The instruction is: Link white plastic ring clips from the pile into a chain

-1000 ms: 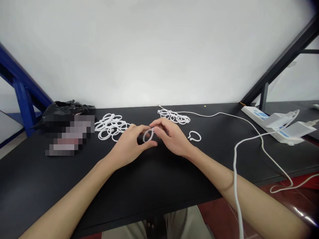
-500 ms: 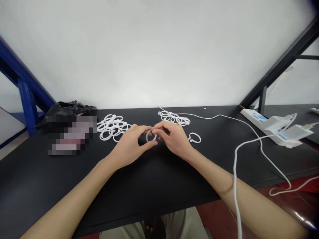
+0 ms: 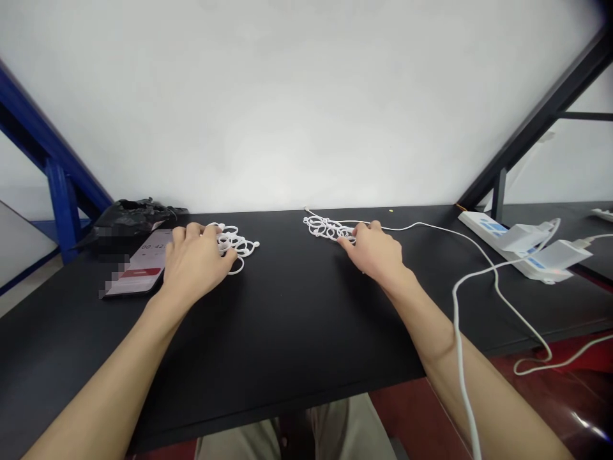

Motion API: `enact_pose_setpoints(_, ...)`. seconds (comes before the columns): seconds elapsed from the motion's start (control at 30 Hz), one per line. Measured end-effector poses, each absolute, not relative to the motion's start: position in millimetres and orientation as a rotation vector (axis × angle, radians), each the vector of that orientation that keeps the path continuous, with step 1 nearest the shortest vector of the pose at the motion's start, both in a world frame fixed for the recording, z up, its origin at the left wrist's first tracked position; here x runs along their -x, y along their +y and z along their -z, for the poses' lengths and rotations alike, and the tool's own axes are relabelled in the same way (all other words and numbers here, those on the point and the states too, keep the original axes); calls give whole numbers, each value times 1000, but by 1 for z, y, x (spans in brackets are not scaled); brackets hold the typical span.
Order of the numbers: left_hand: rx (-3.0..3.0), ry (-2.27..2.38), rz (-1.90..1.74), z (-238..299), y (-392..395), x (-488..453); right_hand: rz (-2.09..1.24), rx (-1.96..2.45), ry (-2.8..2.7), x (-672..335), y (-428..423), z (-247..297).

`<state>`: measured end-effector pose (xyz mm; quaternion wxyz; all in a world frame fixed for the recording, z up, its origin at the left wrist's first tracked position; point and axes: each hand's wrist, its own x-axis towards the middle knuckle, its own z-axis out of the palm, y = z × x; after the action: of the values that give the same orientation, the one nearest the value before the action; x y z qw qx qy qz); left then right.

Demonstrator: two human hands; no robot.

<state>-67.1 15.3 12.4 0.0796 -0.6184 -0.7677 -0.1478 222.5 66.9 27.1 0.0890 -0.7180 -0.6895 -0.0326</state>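
My left hand [image 3: 194, 259] lies over the pile of white plastic rings [image 3: 237, 243] on the left of the table, its fingers apart and bent down, their tips hidden behind the hand. Each ring seems to have a small round eyelet on its edge. At the right pile of white rings [image 3: 325, 227], my right hand [image 3: 376, 252] rests against the near right end, thumb and forefinger apart. Its other fingers are partly hidden, and no ring shows between them.
A phone [image 3: 143, 259] with a lit screen lies left of my left hand, in front of a crumpled black plastic bag [image 3: 134, 217]. White power strip [image 3: 483, 223] with plugged-in adapters stands at right. A white cable [image 3: 457, 332] hangs across my right forearm. The black table [image 3: 282, 319] meets a pale wall.
My hands have parted from the middle, where they held a ring between them. The left went to the left pile, the right to the right pile. The single ring at right is now mostly hidden.
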Motion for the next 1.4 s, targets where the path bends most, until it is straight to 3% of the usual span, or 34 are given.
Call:
enact_pose_setpoints(0.23, 1937, -2224, 665, 0, 20, 85, -73, 1917, -2267, -217, 65, -17)
enact_pose_setpoints(0.57, 1898, -2270, 660, -7, 18, 88, -159, 1640, -2382, -212, 65, -10)
enact_pose_setpoints(0.8, 2031, -2021, 830, -12, 18, 61, -69, 1771, -2188, -211, 63, -12)
enact_pose_setpoints(0.93, 2298, -1817, 931, -8, 13, 38, -69, 1575, -2008, -209, 65, -15)
enact_pose_setpoints(1.2, 2630, -1610, 902, 1, 3, 14, -1238, 827, -1600, -189, 55, -14)
enact_pose_setpoints(1.4, 2672, -1530, 867, -1, 1, 11, -1652, 673, -1445, -178, 46, -8)
